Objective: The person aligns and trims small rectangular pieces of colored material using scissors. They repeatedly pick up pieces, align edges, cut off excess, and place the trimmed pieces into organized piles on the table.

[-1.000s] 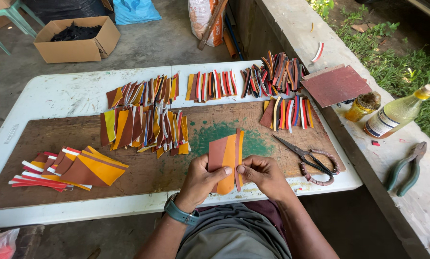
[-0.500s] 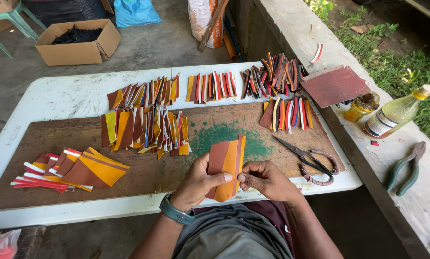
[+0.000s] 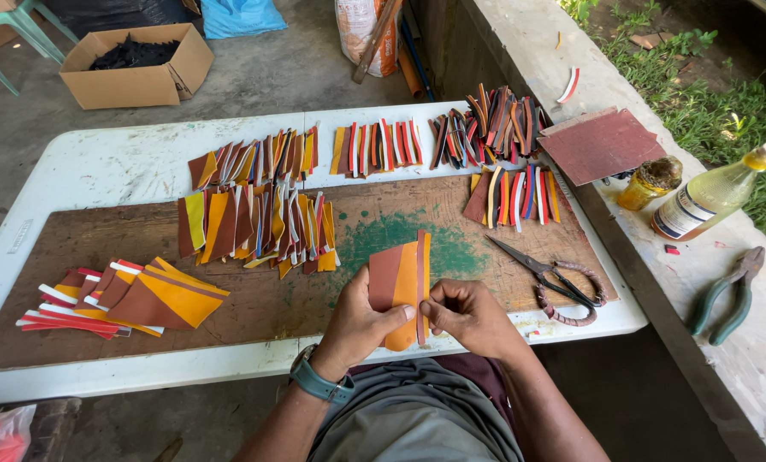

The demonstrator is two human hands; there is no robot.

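We see the left hand [image 3: 359, 323] and right hand [image 3: 468, 315] pinching a brown-and-orange strip piece [image 3: 400, 282] at the near table edge [image 3: 126, 376], with many loose strips [image 3: 259, 222] unjoined beyond.

1 scissors [image 3: 550, 278], 1 pliers [image 3: 729, 295], 1 bottle [image 3: 712, 197], 1 jar [image 3: 648, 182], 1 cardboard box [image 3: 139, 68], 2 hands

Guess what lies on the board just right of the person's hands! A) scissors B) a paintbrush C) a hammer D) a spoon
A: scissors with dark blades and wrapped handles lie open on the brown board, just beyond the right hand.
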